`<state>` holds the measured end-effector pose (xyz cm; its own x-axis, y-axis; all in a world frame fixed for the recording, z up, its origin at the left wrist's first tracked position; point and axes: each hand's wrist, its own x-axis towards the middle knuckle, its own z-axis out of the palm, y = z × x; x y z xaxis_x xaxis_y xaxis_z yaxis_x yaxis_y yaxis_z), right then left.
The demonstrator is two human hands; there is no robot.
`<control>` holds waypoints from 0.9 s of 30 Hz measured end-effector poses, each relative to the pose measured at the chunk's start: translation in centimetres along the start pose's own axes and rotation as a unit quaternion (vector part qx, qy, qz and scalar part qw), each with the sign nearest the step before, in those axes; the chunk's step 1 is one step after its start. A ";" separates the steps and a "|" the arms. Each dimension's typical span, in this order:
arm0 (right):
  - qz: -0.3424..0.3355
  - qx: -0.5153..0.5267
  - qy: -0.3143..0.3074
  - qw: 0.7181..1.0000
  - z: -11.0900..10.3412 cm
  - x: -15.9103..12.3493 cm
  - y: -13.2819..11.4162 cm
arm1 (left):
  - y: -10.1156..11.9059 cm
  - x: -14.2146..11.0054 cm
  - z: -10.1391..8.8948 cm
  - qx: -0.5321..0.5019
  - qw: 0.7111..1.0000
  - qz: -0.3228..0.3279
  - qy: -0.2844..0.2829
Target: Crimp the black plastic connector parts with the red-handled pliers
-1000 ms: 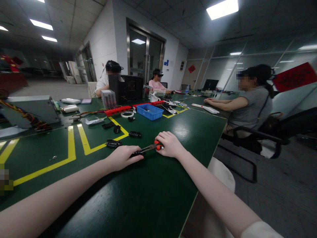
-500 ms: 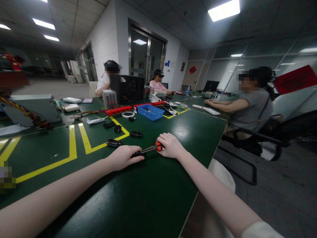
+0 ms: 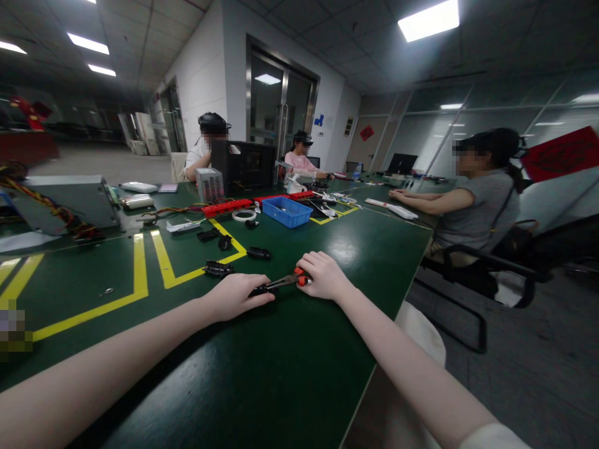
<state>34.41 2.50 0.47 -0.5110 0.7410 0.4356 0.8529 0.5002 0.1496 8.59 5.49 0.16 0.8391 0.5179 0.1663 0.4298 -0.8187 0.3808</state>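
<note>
My right hand (image 3: 322, 274) is closed around the red-and-black handles of a pair of pliers (image 3: 283, 282). The pliers' long metal jaws point left and meet a small black part (image 3: 258, 290). Fingers and thumb of my left hand (image 3: 238, 295) are closed on that black part, low over the green table. Most of the part is hidden by the hand, so its kind cannot be made out. Just beyond my left hand lies a black plastic piece (image 3: 218, 268), and a black cylindrical piece (image 3: 259, 252) rests a little farther off.
A blue plastic bin (image 3: 287, 212) stands past my hands, beside a roll of white tape (image 3: 244, 215) and a red power strip (image 3: 228, 207). Yellow tape marks (image 3: 187, 274) line the green table (image 3: 290, 374). A co-worker (image 3: 486, 199) sits at the right; two other people sit farther back.
The whole view has shifted slightly, with the scene a little farther right. Both hands keep the same hold on the pliers and the black part.
</note>
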 end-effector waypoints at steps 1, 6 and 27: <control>0.000 0.000 0.000 1.000 0.0 0.0 0.0 | 0.0 0.0 0.0 0.001 1.000 -0.001 0.001; 0.004 0.006 0.003 1.000 -0.1 0.0 0.0 | 0.0 0.0 0.0 0.007 1.000 0.000 0.001; 0.008 -0.003 -0.002 1.000 -0.2 0.1 -0.1 | 0.0 -0.1 0.1 0.014 1.000 -0.007 0.005</control>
<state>34.24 2.45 0.68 -0.4973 0.7508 0.4348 0.8619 0.4849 0.1485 8.57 5.42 0.11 0.8303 0.5307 0.1699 0.4498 -0.8183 0.3579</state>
